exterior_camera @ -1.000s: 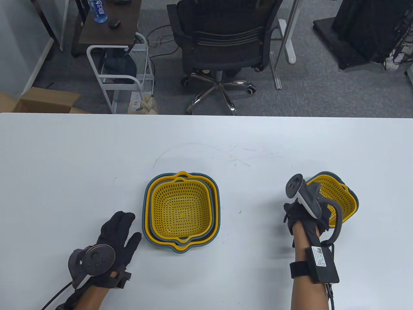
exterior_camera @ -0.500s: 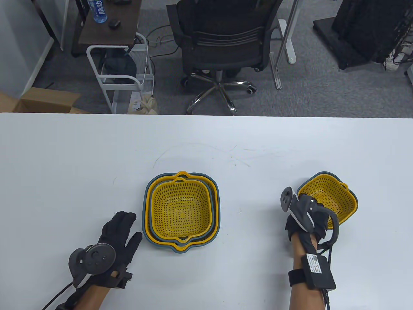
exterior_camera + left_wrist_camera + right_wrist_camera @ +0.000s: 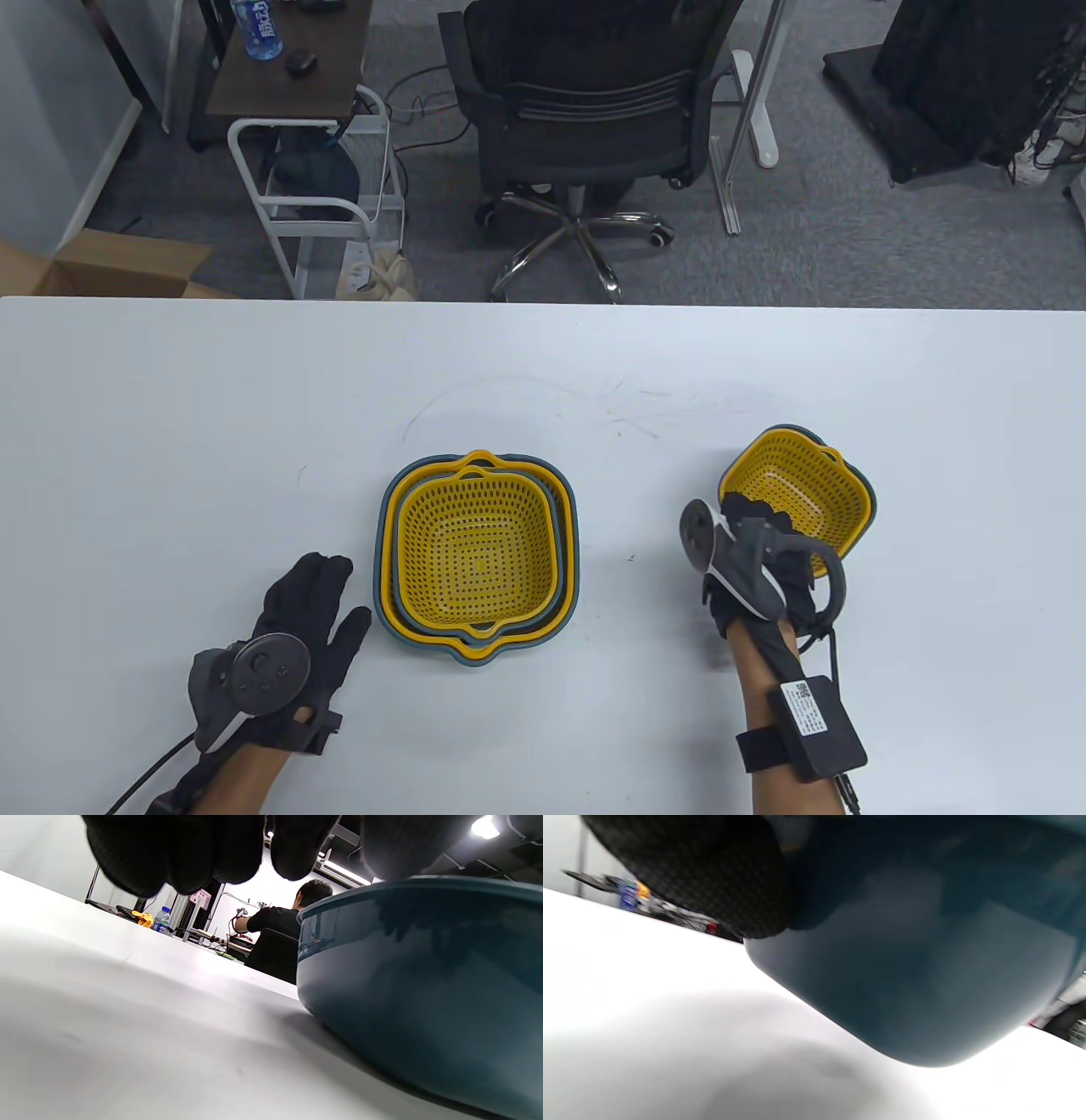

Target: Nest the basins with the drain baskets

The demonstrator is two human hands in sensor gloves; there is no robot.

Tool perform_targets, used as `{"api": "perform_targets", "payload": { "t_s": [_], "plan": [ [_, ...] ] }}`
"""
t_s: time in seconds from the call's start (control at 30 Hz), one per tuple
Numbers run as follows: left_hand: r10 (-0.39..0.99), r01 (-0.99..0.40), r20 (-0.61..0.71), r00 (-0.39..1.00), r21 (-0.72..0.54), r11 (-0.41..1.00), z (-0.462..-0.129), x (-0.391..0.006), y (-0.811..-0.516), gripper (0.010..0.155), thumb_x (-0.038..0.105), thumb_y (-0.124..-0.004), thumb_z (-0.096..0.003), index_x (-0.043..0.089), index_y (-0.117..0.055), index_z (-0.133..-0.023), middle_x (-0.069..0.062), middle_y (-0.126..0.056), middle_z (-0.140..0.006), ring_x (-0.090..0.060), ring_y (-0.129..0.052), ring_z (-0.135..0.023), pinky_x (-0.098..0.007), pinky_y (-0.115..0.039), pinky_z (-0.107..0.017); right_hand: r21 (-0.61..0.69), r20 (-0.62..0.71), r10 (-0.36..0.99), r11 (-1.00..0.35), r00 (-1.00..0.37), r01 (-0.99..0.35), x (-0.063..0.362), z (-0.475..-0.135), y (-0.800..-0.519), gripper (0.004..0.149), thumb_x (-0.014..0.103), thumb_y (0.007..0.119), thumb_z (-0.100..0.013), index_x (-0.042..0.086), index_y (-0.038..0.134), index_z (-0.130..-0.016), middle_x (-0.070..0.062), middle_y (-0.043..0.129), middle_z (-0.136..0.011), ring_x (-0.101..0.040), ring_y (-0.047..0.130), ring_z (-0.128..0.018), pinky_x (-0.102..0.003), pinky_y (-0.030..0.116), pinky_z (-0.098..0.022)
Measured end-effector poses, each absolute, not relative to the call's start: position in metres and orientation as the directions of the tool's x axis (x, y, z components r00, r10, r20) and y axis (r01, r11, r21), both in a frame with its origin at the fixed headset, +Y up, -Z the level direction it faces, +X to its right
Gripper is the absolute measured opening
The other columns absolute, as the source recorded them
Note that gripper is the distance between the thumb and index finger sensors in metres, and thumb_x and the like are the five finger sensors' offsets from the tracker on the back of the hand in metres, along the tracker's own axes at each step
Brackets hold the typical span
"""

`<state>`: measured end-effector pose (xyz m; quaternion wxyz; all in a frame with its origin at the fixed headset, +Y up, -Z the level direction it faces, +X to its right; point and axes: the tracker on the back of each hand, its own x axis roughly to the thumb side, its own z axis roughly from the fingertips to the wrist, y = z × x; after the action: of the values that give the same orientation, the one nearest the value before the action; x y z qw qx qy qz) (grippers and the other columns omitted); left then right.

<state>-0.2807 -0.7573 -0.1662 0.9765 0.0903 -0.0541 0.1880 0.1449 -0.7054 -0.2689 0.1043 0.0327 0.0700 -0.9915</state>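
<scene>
Right hand [image 3: 768, 564] is gripping the near rim of the small basin set [image 3: 802, 501], a yellow drain basket sitting inside a blue basin, fingers curled over the edge. Right wrist view is showing the blue underside tilted and lifted off the counter [image 3: 170, 424], shadow beneath it. It is sitting right of the big nested stack [image 3: 477, 556], well apart from it.

Left hand [image 3: 310, 607] is lying flat and spread on the counter just beside the stack's left edge, holding nothing; whether it is touching the outer basin is unclear.

Stack is already showing 2 yellow baskets and blue rims, centre of counter.

Judging the step: carrying the small set toward the stack to drop in.

Risks: 1-sided rim grip is letting the set tilt, so the loose basket could be slipping out; a corner could be catching on the stack's rim and seating crooked; stack could be sliding if the left hand is not steadying it
</scene>
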Motion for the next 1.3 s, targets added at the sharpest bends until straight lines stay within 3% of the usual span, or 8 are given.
{"api": "perform_targets", "payload": {
  "t_s": [0.27,0.53,0.8,1.1,1.3],
  "plan": [
    [0.334,-0.346,0.102,0.937,0.148,0.927,-0.169,-0.290,-0.760,0.072,0.060,-0.072,-0.0481,0.021,-0.060,-0.107,-0.017,-0.060,-0.113,-0.047,-0.071,-0.095,-0.056,-0.072,-0.064,-0.337,0.143,-0.257,-0.921,-0.956,0.197,0.041,-0.233,-0.651,0.051,0.022,0.094,-0.039,0.014,0.076,-0.087,-0.005,0.092,-0.075,-0.027,0.099,-0.063,-0.040,0.090,-0.041],
    [0.350,-0.360,0.090,0.932,0.139,0.923,-0.169,-0.293,-0.761,0.073,0.060,-0.072,-0.0482,0.021,-0.060,-0.108,-0.017,-0.060,-0.114,-0.047,-0.071,-0.095,-0.056,-0.071,-0.064,-0.385,0.337,-0.292,-0.910,-0.895,0.152,-0.044,-0.194,-0.640,0.050,0.022,0.093,-0.040,0.015,0.076,-0.087,-0.005,0.092,-0.075,-0.027,0.098,-0.064,-0.042,0.089,-0.044],
    [0.353,-0.363,0.098,0.931,0.128,0.923,-0.166,-0.292,-0.761,0.073,0.061,-0.072,-0.0482,0.021,-0.060,-0.108,-0.017,-0.059,-0.114,-0.048,-0.070,-0.095,-0.057,-0.071,-0.064,-0.224,0.474,-0.238,-0.964,-0.848,0.145,-0.091,-0.186,-0.678,0.050,0.022,0.093,-0.041,0.015,0.076,-0.087,-0.005,0.092,-0.076,-0.027,0.098,-0.065,-0.043,0.089,-0.045],
    [0.358,-0.367,0.095,0.929,0.107,0.924,-0.166,-0.292,-0.762,0.073,0.061,-0.072,-0.0483,0.021,-0.060,-0.108,-0.018,-0.058,-0.114,-0.048,-0.070,-0.096,-0.057,-0.071,-0.064,0.013,0.486,-0.002,-1.000,-0.874,0.010,-0.090,-0.201,-0.696,0.048,0.019,0.089,-0.043,0.014,0.074,-0.089,-0.007,0.089,-0.081,-0.031,0.094,-0.071,-0.047,0.086,-0.049],
    [0.350,-0.358,0.090,0.932,0.089,0.929,-0.166,-0.290,-0.762,0.073,0.061,-0.072,-0.0483,0.021,-0.059,-0.108,-0.018,-0.057,-0.115,-0.049,-0.068,-0.096,-0.057,-0.070,-0.064,0.195,0.444,0.232,-0.968,-0.866,-0.159,-0.077,-0.207,-0.692,0.058,0.024,0.090,-0.044,0.011,0.069,-0.096,-0.014,0.081,-0.091,-0.041,0.083,-0.083,-0.056,0.078,-0.057]
  ]
}}
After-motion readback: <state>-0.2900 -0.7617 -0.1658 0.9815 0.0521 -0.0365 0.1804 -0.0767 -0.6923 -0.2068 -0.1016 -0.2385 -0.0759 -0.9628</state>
